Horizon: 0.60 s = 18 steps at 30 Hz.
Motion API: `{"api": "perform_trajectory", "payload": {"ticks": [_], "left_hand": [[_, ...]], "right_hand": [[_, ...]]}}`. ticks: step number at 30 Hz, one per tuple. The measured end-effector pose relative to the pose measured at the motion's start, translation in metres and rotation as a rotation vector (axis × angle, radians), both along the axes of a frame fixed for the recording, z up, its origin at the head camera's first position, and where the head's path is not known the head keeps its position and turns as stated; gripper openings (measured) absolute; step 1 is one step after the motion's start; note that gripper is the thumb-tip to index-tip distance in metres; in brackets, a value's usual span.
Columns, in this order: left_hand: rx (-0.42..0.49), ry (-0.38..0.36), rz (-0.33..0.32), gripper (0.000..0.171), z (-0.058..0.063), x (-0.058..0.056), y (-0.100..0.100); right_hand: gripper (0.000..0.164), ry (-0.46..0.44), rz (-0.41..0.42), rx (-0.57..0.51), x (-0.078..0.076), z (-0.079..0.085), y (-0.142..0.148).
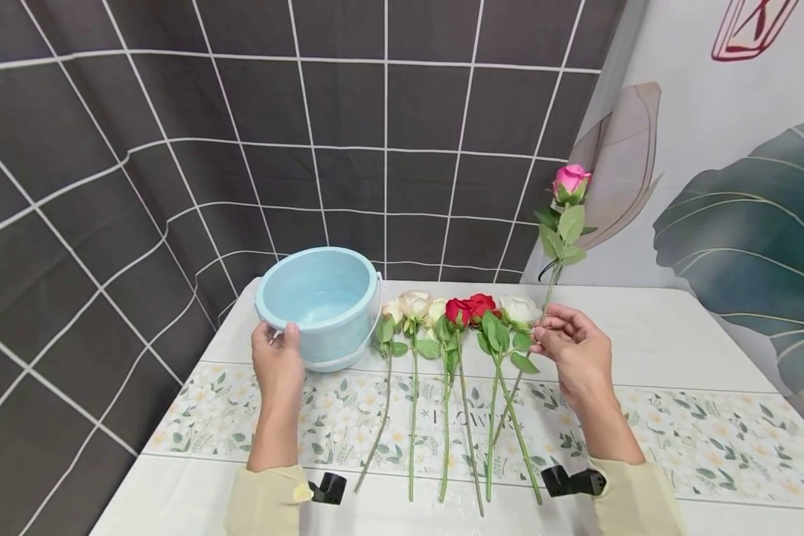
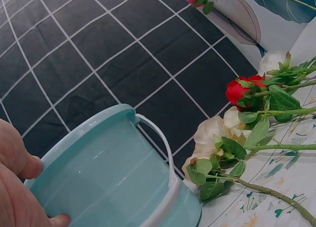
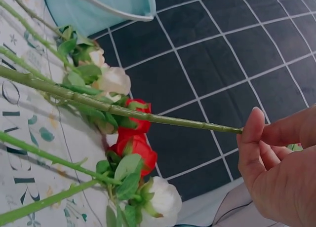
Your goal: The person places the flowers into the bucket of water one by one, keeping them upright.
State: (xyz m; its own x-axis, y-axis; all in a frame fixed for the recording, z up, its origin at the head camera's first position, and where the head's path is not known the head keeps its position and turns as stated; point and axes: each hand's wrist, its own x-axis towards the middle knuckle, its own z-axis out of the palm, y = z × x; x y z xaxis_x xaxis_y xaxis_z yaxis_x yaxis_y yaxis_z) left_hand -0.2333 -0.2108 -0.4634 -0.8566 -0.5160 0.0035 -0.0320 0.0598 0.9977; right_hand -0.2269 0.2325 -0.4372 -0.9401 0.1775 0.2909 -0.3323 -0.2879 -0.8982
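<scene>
A light blue bucket (image 1: pixel 338 339) with a white handle stands at the left of the table, a glossy, water-like surface inside it. My left hand (image 1: pixel 279 372) grips its near rim, thumb and fingertips also showing against the bucket wall (image 2: pixel 113 177) in the left wrist view. Between thumb and fingers, my right hand (image 1: pixel 579 353) pinches the stem (image 3: pixel 163 119) of a pink rose (image 1: pixel 571 182). That rose stands upright, bloom high, its stem slanting down across the flowers on the table. A white rose (image 1: pixel 519 309) lies just left of my right hand.
Several roses lie in a row with stems toward me: cream roses (image 1: pixel 414 304) beside the bucket, then red roses (image 1: pixel 481 305). Beneath them runs a floral table runner (image 1: pixel 690 439). A dark gridded curtain (image 1: pixel 415 179) hangs behind the table.
</scene>
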Motion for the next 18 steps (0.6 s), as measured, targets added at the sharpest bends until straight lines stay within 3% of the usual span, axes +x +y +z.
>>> {"api": "perform_trajectory", "payload": {"ticks": [3,5,6,10,13,16,18], "left_hand": [[-0.004,-0.014,0.008,0.065,-0.001,-0.002,-0.001],[-0.033,-0.024,0.026,0.065,-0.008,-0.006,-0.002],[-0.041,-0.024,0.034,0.065,-0.011,-0.008,-0.003],[-0.057,-0.013,0.041,0.063,-0.017,-0.011,-0.004],[-0.066,-0.005,0.04,0.062,-0.018,-0.012,-0.004],[-0.069,0.002,0.041,0.062,-0.019,-0.012,-0.004],[-0.073,0.005,0.045,0.062,-0.019,-0.013,-0.004]], "right_hand": [[0.041,-0.027,-0.008,-0.002,0.016,0.033,-0.018],[0.044,-0.011,-0.027,-0.003,0.011,0.029,-0.017],[0.045,-0.006,-0.032,-0.003,0.007,0.025,-0.015],[0.053,0.054,-0.042,-0.048,-0.032,-0.023,0.009],[0.055,0.075,-0.063,-0.029,-0.046,-0.036,0.015],[0.052,0.064,-0.055,-0.042,-0.023,0.002,-0.006],[0.049,0.048,-0.071,-0.028,0.002,0.04,-0.028]]}}
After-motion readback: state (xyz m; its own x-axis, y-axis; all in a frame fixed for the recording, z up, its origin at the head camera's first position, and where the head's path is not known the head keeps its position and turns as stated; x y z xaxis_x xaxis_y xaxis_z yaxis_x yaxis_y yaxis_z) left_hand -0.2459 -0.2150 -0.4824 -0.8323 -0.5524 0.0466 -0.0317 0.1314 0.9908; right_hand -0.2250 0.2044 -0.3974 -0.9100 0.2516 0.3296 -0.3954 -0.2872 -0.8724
